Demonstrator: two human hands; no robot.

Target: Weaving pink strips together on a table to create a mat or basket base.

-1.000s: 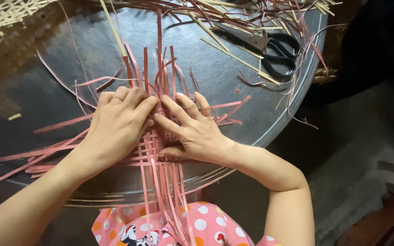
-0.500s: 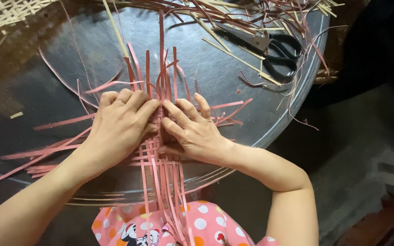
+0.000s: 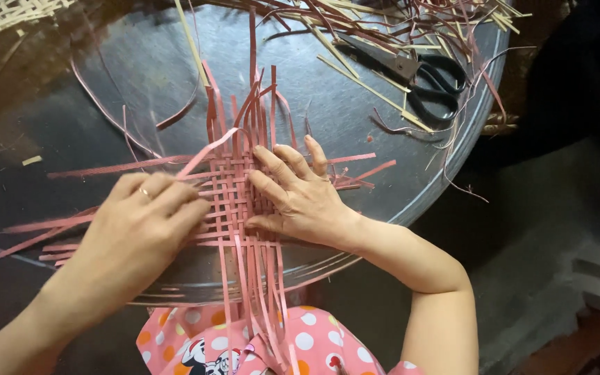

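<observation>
Both hands lie on the weave (image 3: pixel 234 201), a small mat of crossed pink strips, and neither is clenched. Spread flat, the right hand (image 3: pixel 300 198) presses down on the weave's right half with its fingers pointing up and left; it pins rather than grasps. At the weave's left edge, the left hand (image 3: pixel 140 226) curls its fingertips onto the cross strips, and one loose pink strip (image 3: pixel 206 151) arches up just above them. Whether that hand pinches a strip or only pushes, the view does not show.

The weave sits near the close edge of the round dark tray (image 3: pixel 92 104), with long free ends fanning out from it on all four sides; those toward the person hang over the tray's rim above a pink dotted garment (image 3: pixel 307 340).

As a judgement, the strips look thin, light and springy: they bend without creasing but could split or kink if folded sharply, and the smooth tray lets the mat slide. The woven middle is the place to hold it flat; a single strip is best taken close to where it enters the weave.

Well beyond the weave, up and right, lie black scissors (image 3: pixel 425 83) among scattered pale strips (image 3: pixel 355 76). A pale woven piece (image 3: pixel 1 17) shows far up and left.
</observation>
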